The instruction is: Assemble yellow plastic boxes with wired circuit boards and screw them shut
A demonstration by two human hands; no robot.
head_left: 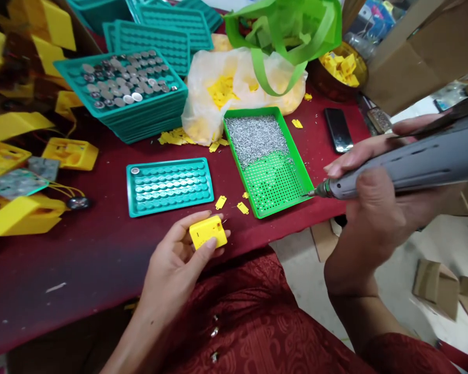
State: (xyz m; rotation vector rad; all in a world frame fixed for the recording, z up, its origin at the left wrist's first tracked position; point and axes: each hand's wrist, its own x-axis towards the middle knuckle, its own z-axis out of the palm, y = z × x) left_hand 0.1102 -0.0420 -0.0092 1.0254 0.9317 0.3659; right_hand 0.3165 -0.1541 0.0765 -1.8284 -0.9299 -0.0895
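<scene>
The small yellow casing (208,232) is in the left hand (173,257), just above the near edge of the red-covered table (101,244), in front of the person's body. The thumb lies across its upward face and the fingers curl round its far side and beneath, so the grip is closed around it, and a small opening shows near its right corner. Two loose yellow tags (220,202) (242,208) lie just beyond it. To its right and a little farther out, well apart from the casing, is the metal bit (310,193) of a grey power screwdriver (401,161), at the near right corner of a green tray (275,182); whether the bit touches the tray or carries a screw cannot be told. The right hand (378,213) is wrapped round the tool's body, thumb on the near side. The tool's long axis slants from upper right down to the left, pointing roughly across the tray's near end toward the casing. Small screws (257,136) fill the tray's far half, farther from both hands. A teal tray (169,187) holding one round metal disc (134,170) lies beyond the left hand.
</scene>
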